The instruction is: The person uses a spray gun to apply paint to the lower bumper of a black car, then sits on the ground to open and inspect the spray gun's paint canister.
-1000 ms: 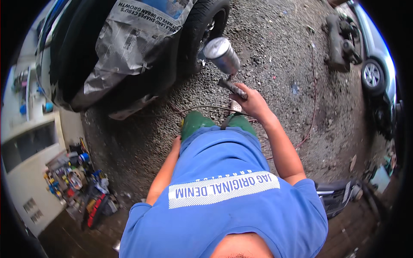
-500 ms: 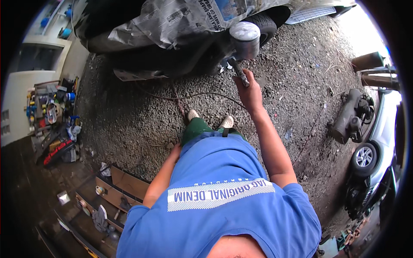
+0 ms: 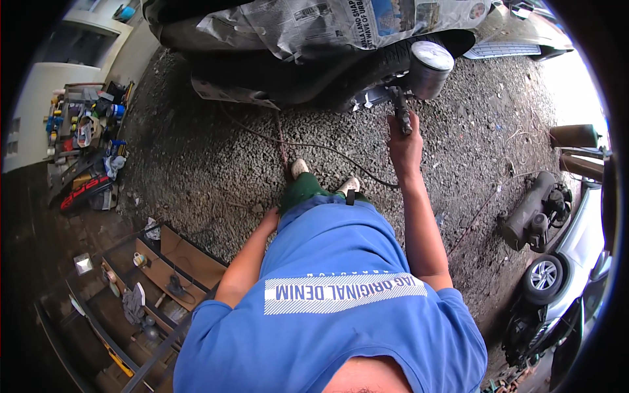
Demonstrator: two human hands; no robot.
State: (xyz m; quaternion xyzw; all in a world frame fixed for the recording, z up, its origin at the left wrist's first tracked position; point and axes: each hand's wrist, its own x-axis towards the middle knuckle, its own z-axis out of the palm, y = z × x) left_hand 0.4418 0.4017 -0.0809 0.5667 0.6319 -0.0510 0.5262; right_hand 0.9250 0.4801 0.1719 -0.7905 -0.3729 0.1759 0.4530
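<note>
Spray gun (image 3: pixel 400 106) in R hand (image 3: pixel 405 143), L hand (image 3: pixel 270 219) (fingers unclear) nr trousers (image 3: pixel 300 190).

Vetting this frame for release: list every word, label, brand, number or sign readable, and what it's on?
Wording not copied here, locations only.
Shirt: bold upside-down lettering, legible; smaller white line above it, partly lost in folds.
Newspaper: sideways headline, partly legible; body print too small.
Red-and-black piece: red marks like lettering, unclear.
Spray gun: none legible.
Clutter: too small to read.

Right hand (image 3: pixel 405 145) has open gravel (image 3: pixel 481 134) beside, car (image 3: pixel 252 73) ahead
</note>
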